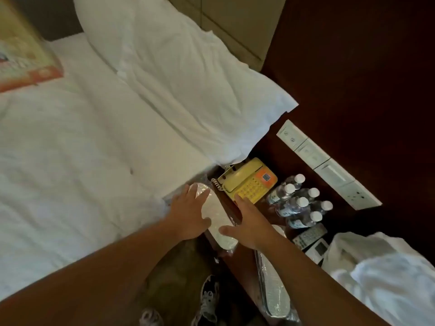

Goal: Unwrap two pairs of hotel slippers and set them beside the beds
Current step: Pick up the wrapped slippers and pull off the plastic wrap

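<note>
A pair of white slippers in clear plastic wrap [217, 222] lies on the near edge of the dark nightstand, next to the bed. My left hand [188, 215] rests on its left side, fingers spread over the top. My right hand [247, 224] is at its right side, thumb touching the wrap and fingertips up by the phone. Neither hand has closed around it. A second wrapped pair of slippers [274, 288] lies lower down along the nightstand's front edge, under my right forearm.
A yellow telephone [247, 182] and several water bottles [297, 203] stand on the nightstand [261, 161], with two remotes [310, 238] beside them. A white pillow [188, 90] overhangs the bed [70, 161]. A second bed's white linen [388, 278] is at lower right. My shoes [208, 300] are on the floor.
</note>
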